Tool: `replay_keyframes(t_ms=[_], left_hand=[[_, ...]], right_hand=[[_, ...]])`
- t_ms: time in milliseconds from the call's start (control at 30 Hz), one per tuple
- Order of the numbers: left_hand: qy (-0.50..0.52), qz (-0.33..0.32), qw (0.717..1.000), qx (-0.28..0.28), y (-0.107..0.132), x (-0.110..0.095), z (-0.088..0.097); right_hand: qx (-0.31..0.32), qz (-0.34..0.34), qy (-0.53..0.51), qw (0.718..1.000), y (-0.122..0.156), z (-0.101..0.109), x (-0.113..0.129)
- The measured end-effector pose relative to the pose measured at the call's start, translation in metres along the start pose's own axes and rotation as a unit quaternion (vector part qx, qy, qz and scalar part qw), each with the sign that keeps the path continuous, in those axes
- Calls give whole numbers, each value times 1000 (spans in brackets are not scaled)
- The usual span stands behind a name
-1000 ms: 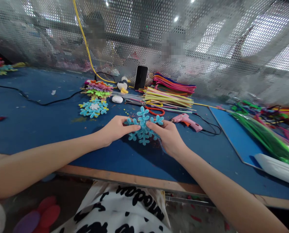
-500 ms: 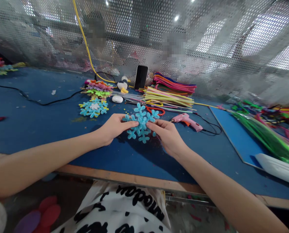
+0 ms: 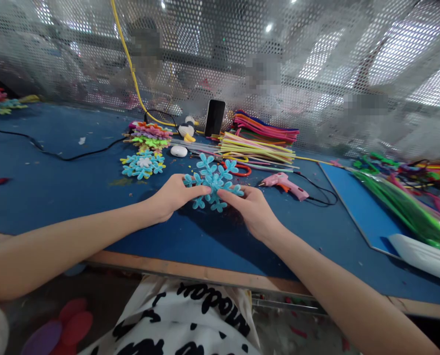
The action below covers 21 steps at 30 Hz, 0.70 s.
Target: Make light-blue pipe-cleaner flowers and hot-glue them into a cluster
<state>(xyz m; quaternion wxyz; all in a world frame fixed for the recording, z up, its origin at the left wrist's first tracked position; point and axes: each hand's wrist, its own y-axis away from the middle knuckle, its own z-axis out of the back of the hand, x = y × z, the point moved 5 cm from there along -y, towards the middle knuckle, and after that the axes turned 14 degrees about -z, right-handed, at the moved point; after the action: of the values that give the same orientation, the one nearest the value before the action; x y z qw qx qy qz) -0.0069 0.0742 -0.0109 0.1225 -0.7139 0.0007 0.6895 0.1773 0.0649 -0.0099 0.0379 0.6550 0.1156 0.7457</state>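
A light-blue snowflake of fuzzy pipe cleaner [image 3: 213,180] is held above the table between both hands. My left hand [image 3: 173,196] pinches its left side, thumb on the front near the centre. On the right, my right hand [image 3: 255,207] grips it the same way, its thumb close to the middle and fingers behind. The fingers behind the snowflake are partly hidden. Beyond my left hand lies a blue, yellow and white snowflake [image 3: 143,164]. A pink glue gun [image 3: 284,185] rests right of my right hand, and red-handled scissors [image 3: 238,169] lie just behind the held snowflake.
Behind are stacked colourful snowflakes [image 3: 150,134], a white earbud case [image 3: 178,151], a toy duck [image 3: 187,129], a phone [image 3: 215,118] and pipe-cleaner bundles [image 3: 259,148]. A blue board [image 3: 348,202] and bagged green pipe cleaners [image 3: 401,209] are at right. Perforated metal [image 3: 205,54] stands along the back.
The light-blue snowflake has turned and tilted slightly in my hands. My right hand has shifted its grip a little to the left and lower on it.
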Motion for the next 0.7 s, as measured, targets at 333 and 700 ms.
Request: replay_keyframes(t_ms=[333,700], left_hand=[[-24,-30,999,34,1,-3,-3],[-56,-49,996,56,0,-8,-3]], right_hand=[[26,-21,-93,995,0,-5,-3],[-11,7,-65,998,-1,-2,-2]])
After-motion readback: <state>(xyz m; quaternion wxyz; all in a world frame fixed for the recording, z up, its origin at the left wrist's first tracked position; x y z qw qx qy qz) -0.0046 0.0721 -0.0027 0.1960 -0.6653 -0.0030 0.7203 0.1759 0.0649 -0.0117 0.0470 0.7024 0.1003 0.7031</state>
